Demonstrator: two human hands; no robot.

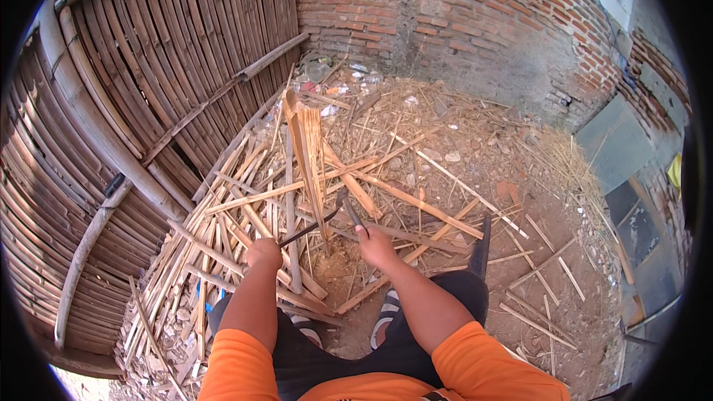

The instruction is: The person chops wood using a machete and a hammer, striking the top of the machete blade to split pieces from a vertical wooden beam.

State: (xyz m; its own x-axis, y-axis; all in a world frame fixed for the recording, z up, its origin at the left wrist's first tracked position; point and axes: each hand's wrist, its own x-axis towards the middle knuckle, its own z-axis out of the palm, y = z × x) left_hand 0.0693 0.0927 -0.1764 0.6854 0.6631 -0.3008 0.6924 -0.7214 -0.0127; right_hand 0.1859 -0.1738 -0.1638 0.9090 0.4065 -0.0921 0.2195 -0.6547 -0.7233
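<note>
A pale, split length of wood [312,156] stands upright in front of me, its top splintered and its lower end near the ground between my feet. My left hand [264,254] is closed round the end of a dark curved blade [310,228], which crosses the foot of the split wood. In my right hand [376,247] is a dark-handled tool [352,212], tilted toward the wood. Its far end lies close to the blade's tip; its exact kind cannot be made out.
Long split sticks [245,200] lie heaped at the left, and loose strips [416,204] cross ahead. A slatted bamboo fence [163,52] bounds the left side. A brick wall [490,37] closes the back. Grey panels [613,141] lean at the right.
</note>
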